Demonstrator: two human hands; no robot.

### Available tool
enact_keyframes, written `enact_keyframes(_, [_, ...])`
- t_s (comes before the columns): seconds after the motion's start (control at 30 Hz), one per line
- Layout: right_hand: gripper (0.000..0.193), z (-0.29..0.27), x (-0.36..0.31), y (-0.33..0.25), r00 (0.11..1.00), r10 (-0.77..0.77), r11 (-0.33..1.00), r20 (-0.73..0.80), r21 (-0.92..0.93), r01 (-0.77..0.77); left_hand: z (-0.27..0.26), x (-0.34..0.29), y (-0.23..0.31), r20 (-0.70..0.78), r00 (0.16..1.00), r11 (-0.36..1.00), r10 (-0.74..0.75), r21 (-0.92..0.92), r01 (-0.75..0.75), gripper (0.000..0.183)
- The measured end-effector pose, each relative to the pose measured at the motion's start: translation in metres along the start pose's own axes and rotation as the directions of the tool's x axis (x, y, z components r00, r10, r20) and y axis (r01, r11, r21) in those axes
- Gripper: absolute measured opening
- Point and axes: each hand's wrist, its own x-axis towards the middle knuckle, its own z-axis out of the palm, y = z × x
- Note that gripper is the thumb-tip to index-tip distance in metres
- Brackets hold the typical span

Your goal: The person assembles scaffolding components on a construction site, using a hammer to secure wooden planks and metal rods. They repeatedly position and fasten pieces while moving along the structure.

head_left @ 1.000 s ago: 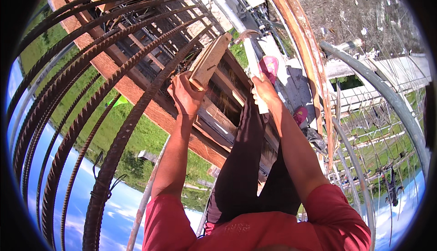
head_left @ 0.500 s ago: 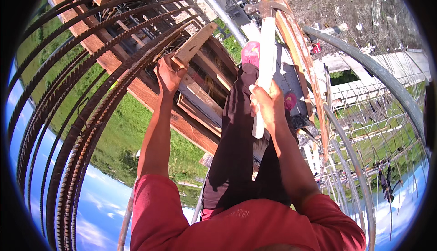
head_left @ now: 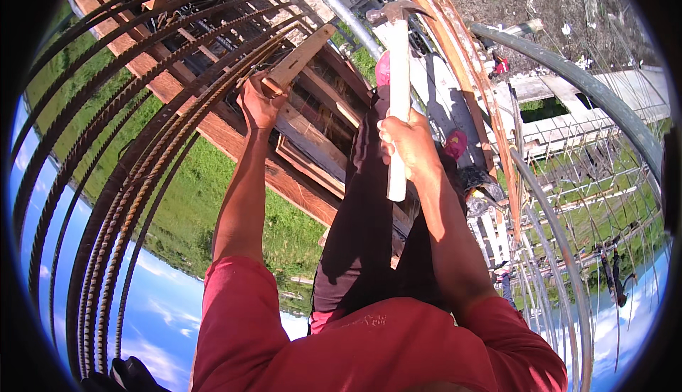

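Note:
My right hand (head_left: 412,147) is wrapped round the pale wooden handle of a claw hammer (head_left: 400,72). The hammer's dark metal head points away from me, above my legs. Over to the left, my left hand (head_left: 260,102) grips the near end of a short wooden board (head_left: 302,56). That board slants up and to the right beside the steel bars. Below it, the timber formwork (head_left: 295,189) has a dark hollow between its planks. What lies under my left palm is hidden.
Ribbed steel bars (head_left: 131,147) curve down the left side. A long timber (head_left: 455,44) and a grey pipe (head_left: 582,86) run past on the right, with a lattice of thin bars (head_left: 575,179) beyond. My pink shoes (head_left: 455,145) rest on a narrow grey surface. Grass and sky show far below.
The hammer and my right hand have shifted a little left and closer to me. My left hand keeps its hold on the board, which is turned slightly. A dark shape now shows at the lower left.

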Motion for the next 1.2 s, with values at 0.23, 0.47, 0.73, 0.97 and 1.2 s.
enact_keyframes(0.23, [0.014,0.050,-0.002,-0.101,0.800,-0.363,0.786,-0.478,0.304,0.538,0.006,0.003,-0.008,-0.012,1.000,0.999,-0.018,0.029,0.018,0.068])
enact_keyframes(0.47, [0.013,0.011,0.014,0.021,1.000,0.004,0.996,0.024,-0.084,-0.002,0.003,0.004,0.001,-0.031,0.999,0.997,0.021,0.076,-0.019,0.068])
enact_keyframes(0.73, [0.010,0.061,0.004,-0.114,0.775,-0.455,0.753,-0.439,0.274,0.598,0.007,0.003,0.001,-0.049,0.999,0.979,0.006,0.206,0.004,0.074])
enact_keyframes(0.97, [0.020,-0.019,0.018,-0.009,0.986,0.041,0.982,-0.162,-0.175,-0.070,0.003,0.000,-0.004,-0.046,0.992,0.978,0.119,0.180,-0.108,0.090])
enact_keyframes(1.2, [0.013,0.070,-0.010,-0.119,0.736,-0.499,0.681,-0.458,0.317,0.660,0.004,0.004,-0.011,0.019,0.996,0.970,0.084,0.227,-0.086,0.091])
